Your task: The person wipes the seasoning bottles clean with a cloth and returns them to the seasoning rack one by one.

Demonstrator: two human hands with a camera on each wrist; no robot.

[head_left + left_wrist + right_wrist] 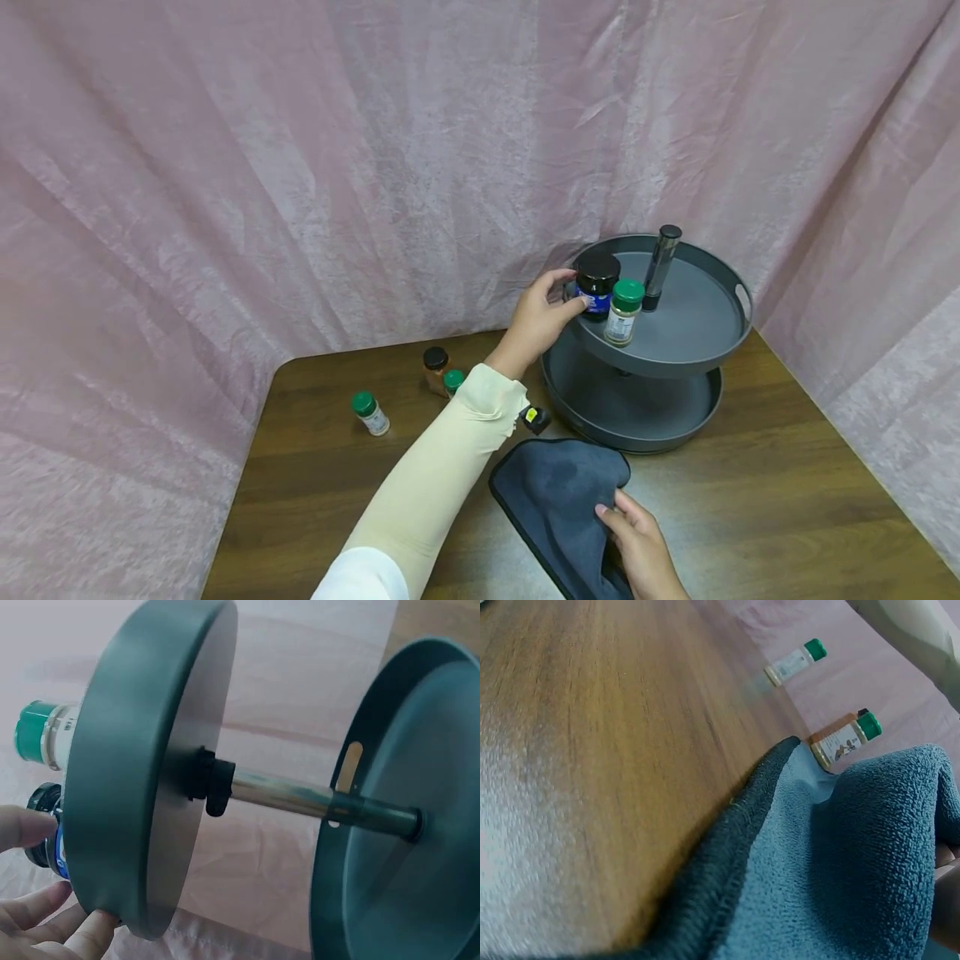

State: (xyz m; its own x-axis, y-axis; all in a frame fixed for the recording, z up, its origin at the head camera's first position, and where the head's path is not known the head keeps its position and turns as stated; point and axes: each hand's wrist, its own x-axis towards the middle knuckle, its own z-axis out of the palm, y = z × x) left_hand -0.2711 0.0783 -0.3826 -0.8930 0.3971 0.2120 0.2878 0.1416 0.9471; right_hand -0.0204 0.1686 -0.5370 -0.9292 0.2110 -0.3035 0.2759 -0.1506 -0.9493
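Note:
A two-tier dark grey round tray stand point(693, 333) stands on the table. On its upper tier are a dark jar point(597, 287) with a black lid and blue label, a green-capped spice bottle point(621, 315), and the black-topped centre post. My left hand point(543, 312) holds the jar at the tier's left rim, thumb in front and a finger behind. In the left wrist view, the thumb touches the jar point(46, 825) and other fingers lie by the tray's edge. My right hand point(641, 546) pinches a dark grey cloth point(558, 492) in front of the stand.
Left of the stand, a green-capped spice bottle point(372, 415) is on the wooden table point(300, 500). Nearer my left forearm stand a black-capped orange-brown bottle point(436, 371) and another green-capped bottle point(453, 381), partly hidden by the arm. Pink curtains point(412, 167) hang behind.

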